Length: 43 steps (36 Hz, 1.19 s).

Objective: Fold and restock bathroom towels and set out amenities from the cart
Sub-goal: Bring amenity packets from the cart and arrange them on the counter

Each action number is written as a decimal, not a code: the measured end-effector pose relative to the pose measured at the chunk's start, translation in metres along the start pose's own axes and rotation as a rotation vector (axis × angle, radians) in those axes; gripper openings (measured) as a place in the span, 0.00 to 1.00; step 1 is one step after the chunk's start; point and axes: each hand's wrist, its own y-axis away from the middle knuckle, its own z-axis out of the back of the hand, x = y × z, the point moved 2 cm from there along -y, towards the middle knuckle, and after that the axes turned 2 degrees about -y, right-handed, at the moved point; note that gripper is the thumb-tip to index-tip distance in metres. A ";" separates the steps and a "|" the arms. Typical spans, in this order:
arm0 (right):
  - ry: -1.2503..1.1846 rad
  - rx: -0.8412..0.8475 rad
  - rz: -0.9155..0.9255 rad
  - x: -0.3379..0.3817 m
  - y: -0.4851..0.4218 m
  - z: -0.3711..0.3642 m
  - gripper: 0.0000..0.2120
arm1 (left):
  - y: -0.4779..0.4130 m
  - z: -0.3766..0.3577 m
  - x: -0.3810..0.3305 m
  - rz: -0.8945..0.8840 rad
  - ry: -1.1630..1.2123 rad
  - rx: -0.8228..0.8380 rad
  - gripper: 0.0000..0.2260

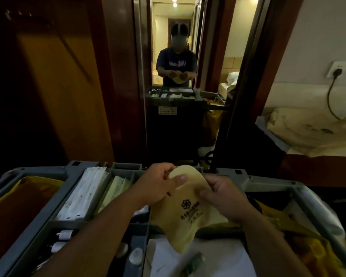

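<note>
head view: looks down on the top tray of a grey cart (268, 183) that stands facing a tall mirror (174, 126).
pale yellow cloth (192, 220): held in the air over the middle of the cart tray, between both hands; its upper edge is rounded, a dark flower mark and a line of script are printed on its face, and its lower end hangs above a white sheet (218, 256) lying in the tray.
left hand (158, 186): grips the cloth's upper left part, thumb flat across the front near the rounded edge, the other fingers curled behind it.
right hand (224, 198): grips the cloth's right edge, fingers curled round it, back of the hand toward the camera.
cart compartments: white wrapped packets (84, 192) stand on edge at the left, pale green packets (116, 188) just beside them, small bottles (62, 236) lie in a nearer compartment.
yellow bags: one hangs at the cart's left end (18, 206), another at its right end (308, 246).
mirror reflection: a person in a dark t-shirt holds the cloth in both hands behind the cart.
right of the mirror: a bed (308, 126) with pale bedding, and a wall socket (338, 69) with a black plug and cable.
</note>
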 end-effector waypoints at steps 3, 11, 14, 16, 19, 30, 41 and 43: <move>-0.071 -0.121 -0.041 -0.016 0.009 0.009 0.08 | 0.007 -0.014 0.013 0.101 0.136 -0.015 0.26; -0.172 -0.389 -0.207 -0.067 0.026 0.032 0.08 | -0.002 -0.081 0.070 0.162 0.340 -0.195 0.29; -0.066 -0.463 -0.222 -0.088 0.024 0.036 0.20 | -0.015 -0.100 0.071 0.082 0.185 -0.285 0.22; -0.005 -0.506 -0.204 -0.098 0.022 0.038 0.28 | -0.026 -0.110 0.071 -0.003 0.017 -0.317 0.15; 0.072 -0.519 -0.207 -0.111 0.018 0.037 0.23 | -0.038 -0.121 0.075 -0.059 -0.184 -0.300 0.09; 0.538 -0.144 -0.271 -0.175 -0.022 0.049 0.17 | -0.083 -0.162 0.106 0.013 -0.631 -0.076 0.16; 0.897 0.029 -0.236 -0.189 -0.029 0.044 0.29 | -0.091 -0.178 0.109 0.092 -1.142 0.046 0.26; 0.945 0.041 -0.249 -0.192 -0.032 0.041 0.31 | -0.090 -0.183 0.109 0.091 -1.118 0.020 0.29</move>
